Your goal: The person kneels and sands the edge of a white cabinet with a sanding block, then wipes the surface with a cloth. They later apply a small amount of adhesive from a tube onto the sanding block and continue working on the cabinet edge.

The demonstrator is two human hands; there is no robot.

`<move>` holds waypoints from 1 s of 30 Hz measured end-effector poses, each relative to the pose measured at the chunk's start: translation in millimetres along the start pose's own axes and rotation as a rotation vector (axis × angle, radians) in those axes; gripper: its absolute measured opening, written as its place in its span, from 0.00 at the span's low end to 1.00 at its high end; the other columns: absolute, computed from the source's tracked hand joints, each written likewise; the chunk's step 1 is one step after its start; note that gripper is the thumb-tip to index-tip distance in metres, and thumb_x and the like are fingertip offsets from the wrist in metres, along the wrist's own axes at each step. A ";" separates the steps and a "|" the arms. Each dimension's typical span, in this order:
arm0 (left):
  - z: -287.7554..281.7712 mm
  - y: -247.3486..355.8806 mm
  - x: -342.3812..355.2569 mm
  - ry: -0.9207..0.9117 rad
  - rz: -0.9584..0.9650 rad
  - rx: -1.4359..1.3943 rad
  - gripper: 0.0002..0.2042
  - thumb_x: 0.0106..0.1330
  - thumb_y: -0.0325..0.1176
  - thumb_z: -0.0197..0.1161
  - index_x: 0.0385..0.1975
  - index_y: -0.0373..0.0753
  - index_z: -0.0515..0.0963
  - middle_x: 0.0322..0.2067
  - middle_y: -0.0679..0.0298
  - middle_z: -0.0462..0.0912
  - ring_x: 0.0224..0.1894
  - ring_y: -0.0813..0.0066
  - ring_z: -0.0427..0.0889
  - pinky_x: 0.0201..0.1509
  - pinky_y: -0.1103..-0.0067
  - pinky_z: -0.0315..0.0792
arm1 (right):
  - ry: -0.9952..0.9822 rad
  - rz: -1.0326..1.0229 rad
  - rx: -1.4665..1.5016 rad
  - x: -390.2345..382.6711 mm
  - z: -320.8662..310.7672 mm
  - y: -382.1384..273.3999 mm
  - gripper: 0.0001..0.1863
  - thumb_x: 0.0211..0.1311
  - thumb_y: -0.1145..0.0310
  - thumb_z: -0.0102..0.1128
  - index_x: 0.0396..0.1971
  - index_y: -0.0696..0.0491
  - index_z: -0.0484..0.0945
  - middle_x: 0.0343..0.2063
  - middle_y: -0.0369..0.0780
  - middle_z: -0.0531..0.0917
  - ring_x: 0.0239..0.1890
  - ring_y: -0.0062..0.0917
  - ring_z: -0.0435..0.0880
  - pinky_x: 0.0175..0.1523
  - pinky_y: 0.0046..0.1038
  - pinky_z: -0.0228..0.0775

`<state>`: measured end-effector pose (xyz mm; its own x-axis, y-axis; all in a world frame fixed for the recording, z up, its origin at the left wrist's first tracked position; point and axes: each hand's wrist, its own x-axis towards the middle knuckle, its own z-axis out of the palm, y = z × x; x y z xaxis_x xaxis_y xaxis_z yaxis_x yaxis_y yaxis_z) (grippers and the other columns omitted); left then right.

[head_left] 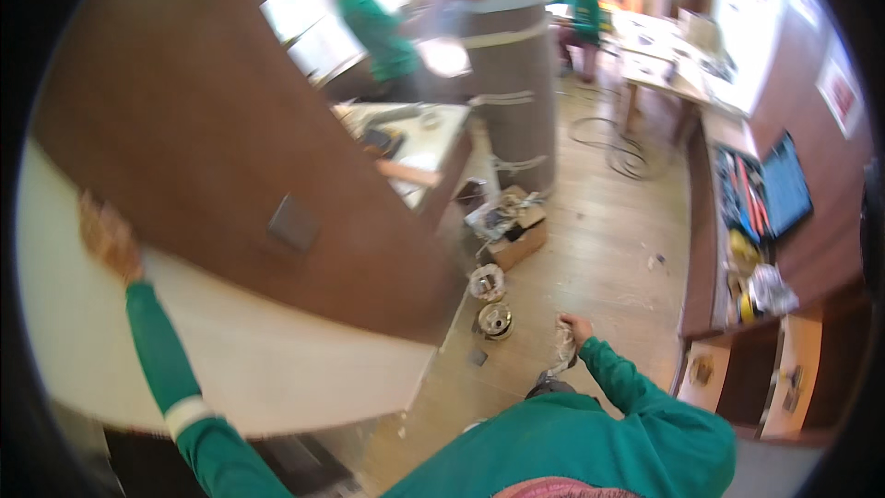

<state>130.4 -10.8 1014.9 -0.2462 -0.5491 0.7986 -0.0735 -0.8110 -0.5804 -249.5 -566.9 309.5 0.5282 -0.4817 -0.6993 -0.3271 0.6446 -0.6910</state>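
At nine o'clock, resting the left hand [111, 238] by the edge of the brown board [194, 101]; too blurred to tell if gripping.
Between four and five, clasping a pale tool [564, 349] in the right hand [579, 328]. Best to support that edge evenly. White surface [277, 350] at eight, wood floor [599, 231] at three, cluttered desk [659, 78] at two.

Left arm [161, 350] stretched out long, left hand [111, 238] right at the lower-left edge of the brown panel [212, 148], blurred! Right arm [631, 383] reaches forward, right hand [578, 328] beyond the panel's right end, fingers bent.
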 end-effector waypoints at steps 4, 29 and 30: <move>13.2 23.5 1.9 -0.063 -0.072 0.133 0.20 0.69 0.36 0.55 0.60 0.39 0.72 0.59 0.55 0.75 0.62 0.59 0.72 0.66 0.63 0.62 | -0.229 -0.028 0.231 4.1 8.5 3.9 0.11 0.57 0.66 0.58 0.34 0.57 0.82 0.29 0.39 0.84 0.32 0.27 0.82 0.39 0.30 0.75; -37.7 -76.0 93.5 -0.398 0.176 -0.076 0.36 0.51 0.53 0.69 0.62 0.47 0.70 0.70 0.51 0.58 0.71 0.56 0.57 0.73 0.58 0.50 | -0.632 -1.638 -0.089 -427.0 611.1 -231.1 0.12 0.58 0.62 0.64 0.36 0.54 0.81 0.33 0.43 0.82 0.32 0.38 0.83 0.40 0.35 0.74; -35.7 -75.1 94.0 -0.381 0.180 -0.089 0.36 0.52 0.53 0.69 0.62 0.47 0.70 0.70 0.51 0.58 0.71 0.56 0.57 0.73 0.57 0.50 | -0.537 -1.739 -0.071 -422.0 620.4 -229.4 0.11 0.58 0.63 0.64 0.35 0.54 0.81 0.33 0.42 0.82 0.32 0.39 0.82 0.39 0.36 0.74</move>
<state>78.3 5.7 1127.8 0.1106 -0.7292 0.6753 -0.1495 -0.6840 -0.7140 88.8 -143.1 876.6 0.4279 -0.2714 0.8621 0.7876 -0.3560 -0.5030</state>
